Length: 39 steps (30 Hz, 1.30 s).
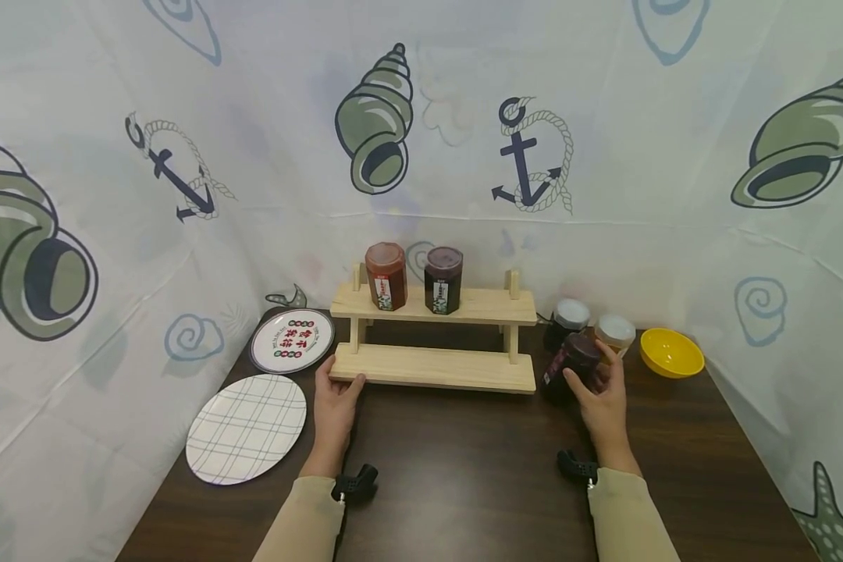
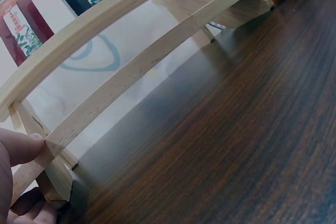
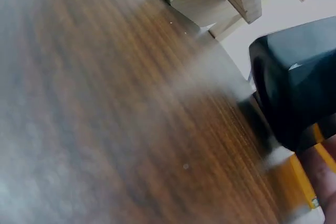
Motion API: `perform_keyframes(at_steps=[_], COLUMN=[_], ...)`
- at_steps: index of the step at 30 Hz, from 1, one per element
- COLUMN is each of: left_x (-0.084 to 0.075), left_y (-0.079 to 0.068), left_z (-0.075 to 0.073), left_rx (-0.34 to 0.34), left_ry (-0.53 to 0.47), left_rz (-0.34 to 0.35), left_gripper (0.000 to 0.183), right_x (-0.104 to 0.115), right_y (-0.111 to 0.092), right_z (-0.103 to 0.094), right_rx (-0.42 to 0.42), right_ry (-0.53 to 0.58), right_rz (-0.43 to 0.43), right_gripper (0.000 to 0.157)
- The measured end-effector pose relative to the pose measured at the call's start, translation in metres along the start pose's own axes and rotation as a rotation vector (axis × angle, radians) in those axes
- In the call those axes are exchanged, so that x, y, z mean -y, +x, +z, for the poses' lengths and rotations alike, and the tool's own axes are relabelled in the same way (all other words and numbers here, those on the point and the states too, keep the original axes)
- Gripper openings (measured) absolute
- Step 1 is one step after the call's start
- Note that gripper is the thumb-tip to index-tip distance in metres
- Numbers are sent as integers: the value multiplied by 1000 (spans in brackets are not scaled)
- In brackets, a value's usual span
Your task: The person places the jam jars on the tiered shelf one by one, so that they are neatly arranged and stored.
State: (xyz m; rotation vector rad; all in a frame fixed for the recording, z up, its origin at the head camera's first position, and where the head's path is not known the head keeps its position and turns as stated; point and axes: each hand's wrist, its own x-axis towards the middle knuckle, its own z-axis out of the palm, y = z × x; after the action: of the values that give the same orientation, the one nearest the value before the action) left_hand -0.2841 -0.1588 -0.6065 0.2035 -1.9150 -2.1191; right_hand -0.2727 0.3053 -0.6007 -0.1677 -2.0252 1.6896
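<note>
A two-tier wooden shelf (image 1: 432,367) stands at the back of the table. My left hand (image 1: 336,406) grips the left end of its lower board, thumb (image 2: 26,148) on the front edge and fingers curled beneath. Two jars with printed labels, one reddish (image 1: 386,277) and one dark purple (image 1: 443,281), stand on the upper board. Right of the shelf, my right hand (image 1: 604,402) holds a dark jar (image 1: 569,365) by its side, tilted, its base toward the shelf. In the right wrist view, that jar's base (image 3: 268,95) shows above the tabletop, fingers around its side.
Behind the right hand stand a dark jar with a whitish lid (image 1: 570,314) and an amber jar with a white lid (image 1: 615,331). A yellow bowl (image 1: 671,353) sits farther right. At left lie a red-lettered plate (image 1: 292,341) and a checked plate (image 1: 246,429). Patterned cloth hangs behind.
</note>
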Motion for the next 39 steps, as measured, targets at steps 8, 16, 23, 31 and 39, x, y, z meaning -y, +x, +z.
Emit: perform_keyframes(at_steps=[8,16,23,31,39], left_x=[1,3,2,3,4], left_y=[0,0,1,0,0], left_z=[-1,2,-1,-1,-1], left_rx=[-3,5,-3,-8,-8], left_ry=[-7,20,0,-8,10], left_rz=[4,3,-4,3,8], left_gripper=[83,83,85,85,83], right_x=[28,29,50,84,104], right_y=[-13,-7,-4,-7,-5], right_z=[2,2,11,27,56], right_rx=[-119,-220,-179,-144,-37], right_ry=[16,-2,-56,-26,70], right_rz=[-198,-271,-372,-417,-470], right_gripper=[77,82,86,87,92])
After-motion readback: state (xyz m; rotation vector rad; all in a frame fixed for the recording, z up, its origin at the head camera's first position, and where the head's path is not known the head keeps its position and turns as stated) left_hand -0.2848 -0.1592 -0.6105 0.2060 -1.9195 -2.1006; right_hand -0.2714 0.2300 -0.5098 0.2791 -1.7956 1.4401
